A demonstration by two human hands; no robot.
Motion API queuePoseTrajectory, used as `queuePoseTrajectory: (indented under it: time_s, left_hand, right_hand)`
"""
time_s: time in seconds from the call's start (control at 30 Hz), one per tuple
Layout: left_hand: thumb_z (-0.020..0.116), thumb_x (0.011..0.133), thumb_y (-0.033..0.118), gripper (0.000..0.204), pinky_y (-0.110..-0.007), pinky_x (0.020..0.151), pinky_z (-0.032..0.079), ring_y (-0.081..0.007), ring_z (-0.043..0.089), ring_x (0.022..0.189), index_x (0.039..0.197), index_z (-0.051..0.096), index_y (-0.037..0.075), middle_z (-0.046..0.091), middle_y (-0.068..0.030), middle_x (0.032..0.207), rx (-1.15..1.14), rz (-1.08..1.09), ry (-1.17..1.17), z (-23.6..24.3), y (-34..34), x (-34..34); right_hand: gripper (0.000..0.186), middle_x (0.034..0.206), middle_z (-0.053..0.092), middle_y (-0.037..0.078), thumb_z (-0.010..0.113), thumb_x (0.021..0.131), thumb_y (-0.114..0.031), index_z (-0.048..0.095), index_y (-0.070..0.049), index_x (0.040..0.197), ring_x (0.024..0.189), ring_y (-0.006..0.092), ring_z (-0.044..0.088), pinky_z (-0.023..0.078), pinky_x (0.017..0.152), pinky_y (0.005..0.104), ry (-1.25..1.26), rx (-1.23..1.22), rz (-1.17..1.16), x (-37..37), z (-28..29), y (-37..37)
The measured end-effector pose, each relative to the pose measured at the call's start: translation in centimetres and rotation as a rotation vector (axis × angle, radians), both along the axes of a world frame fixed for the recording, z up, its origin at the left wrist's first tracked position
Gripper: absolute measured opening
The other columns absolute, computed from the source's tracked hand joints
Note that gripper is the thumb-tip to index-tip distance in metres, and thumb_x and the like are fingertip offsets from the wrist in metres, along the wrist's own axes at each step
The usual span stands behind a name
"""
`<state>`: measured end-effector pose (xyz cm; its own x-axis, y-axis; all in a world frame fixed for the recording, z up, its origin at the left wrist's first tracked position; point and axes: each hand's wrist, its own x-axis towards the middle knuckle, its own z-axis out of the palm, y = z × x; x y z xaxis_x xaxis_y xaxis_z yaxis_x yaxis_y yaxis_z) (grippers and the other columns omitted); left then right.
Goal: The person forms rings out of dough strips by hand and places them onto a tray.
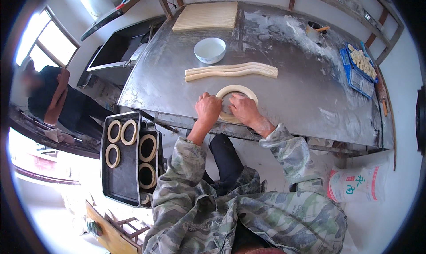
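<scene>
A pale dough ring (242, 90) lies near the front edge of the steel table (306, 89). My left hand (208, 108) presses its near left side with curled fingers. My right hand (243, 109) rests on the ring's near part, fingers bent over the dough. Beyond the ring lie two or three long dough ropes (230, 70) side by side. A white bowl (210, 49) stands behind them.
A slab of cut dough strips (206, 16) lies at the table's far end. A blue tray (360, 67) of small dough pieces sits at right. Dark baking trays (122, 165) with several dough rings stand lower left. A white sack (358, 183) lies lower right. A person (55, 98) sits at left.
</scene>
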<state>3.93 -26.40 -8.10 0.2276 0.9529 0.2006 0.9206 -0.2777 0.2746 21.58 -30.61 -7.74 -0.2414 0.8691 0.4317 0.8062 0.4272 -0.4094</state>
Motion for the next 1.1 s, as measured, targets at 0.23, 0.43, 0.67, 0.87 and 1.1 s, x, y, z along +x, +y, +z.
queuePoseTrajectory:
  time_s: [0.23,0.43,0.67,0.87,1.1]
  left_hand:
    - [0.062,0.086,0.023,0.026,-0.048,0.084,0.056,-0.0383,0.070,0.096,0.099,0.072,0.004,0.069,-0.0193,0.106,-0.103,0.117,0.060,0.0,1.6,2.2]
    - [0.067,0.084,0.020,0.020,-0.050,0.080,0.056,-0.0376,0.072,0.093,0.096,0.065,0.004,0.071,-0.0205,0.099,-0.026,0.222,-0.122,-1.0,1.3,2.5]
    - [0.071,0.086,0.018,0.036,-0.044,0.074,0.060,-0.0325,0.073,0.080,0.115,0.063,-0.003,0.071,-0.0167,0.084,-0.755,0.091,-1.220,-0.9,-0.2,-1.7]
    - [0.063,0.094,0.018,0.039,-0.039,0.071,0.060,-0.0241,0.071,0.084,0.127,0.059,-0.002,0.070,-0.0115,0.107,-0.834,0.117,-1.781,-0.4,-5.1,-9.9]
    - [0.054,0.097,0.011,0.035,-0.037,0.075,0.060,-0.0197,0.070,0.085,0.129,0.058,0.001,0.069,-0.0101,0.111,-0.428,0.245,-1.813,2.2,-12.6,-28.6]
  right_hand:
    - [0.021,0.098,0.066,0.014,0.070,0.084,-0.025,0.069,-0.005,0.089,0.099,0.0353,0.065,0.055,0.079,0.0481,-0.159,-0.053,-0.399,5.8,-0.6,2.2]
    - [0.021,0.091,0.065,0.016,0.072,0.082,-0.025,0.068,-0.004,0.084,0.085,0.0408,0.065,0.053,0.072,0.0503,-0.132,0.057,-0.356,5.3,-3.7,1.3]
    - [0.025,0.106,0.073,0.016,0.063,0.097,-0.020,0.065,0.000,0.113,0.086,0.0273,0.073,0.056,0.069,0.0425,1.323,-0.754,-0.178,6.9,-3.5,1.5]
    - [0.039,0.120,0.068,0.019,0.054,0.102,-0.017,0.050,-0.002,0.138,0.101,0.0317,0.070,0.058,0.077,0.0465,1.500,-1.150,-0.024,-2.7,-0.7,-0.5]
    - [0.045,0.126,0.063,0.022,0.054,0.101,-0.009,0.042,-0.002,0.144,0.108,0.0367,0.068,0.061,0.074,0.0465,1.356,-1.436,0.400,-23.6,0.1,1.0]
